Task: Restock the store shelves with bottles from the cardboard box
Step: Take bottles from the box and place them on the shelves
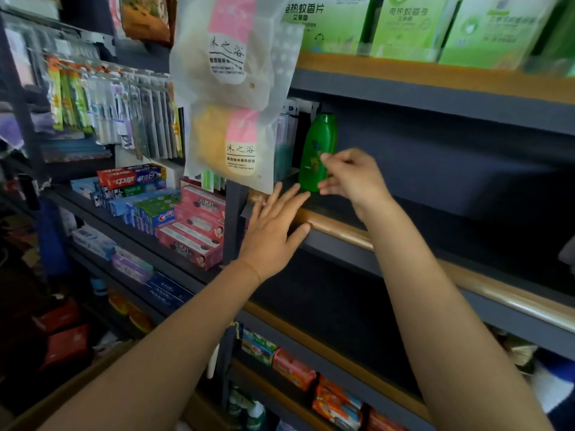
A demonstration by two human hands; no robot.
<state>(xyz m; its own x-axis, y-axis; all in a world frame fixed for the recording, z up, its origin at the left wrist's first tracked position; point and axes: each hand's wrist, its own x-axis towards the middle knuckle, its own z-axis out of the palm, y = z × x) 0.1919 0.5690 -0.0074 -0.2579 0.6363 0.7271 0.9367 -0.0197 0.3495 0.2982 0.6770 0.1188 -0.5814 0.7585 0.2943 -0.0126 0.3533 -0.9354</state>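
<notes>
At the left end of the dark shelf (435, 188), just behind its wooden front rail (339, 231), stands a green bottle (317, 150), upright and alone (the rest of that board lies in shadow). My right hand (351, 178) is beside it with loosely spread fingers, fingertips at the bottle's side; whether they touch, I cannot tell. My left hand (273, 228) is flat and spread wide, holding nothing, over the rail's left corner. Above, green boxes (410, 26) line the upper shelf. Two bagged sponges (236, 94) hang from the post, and toothpaste boxes (174, 213) fill the neighbouring rack.
</notes>
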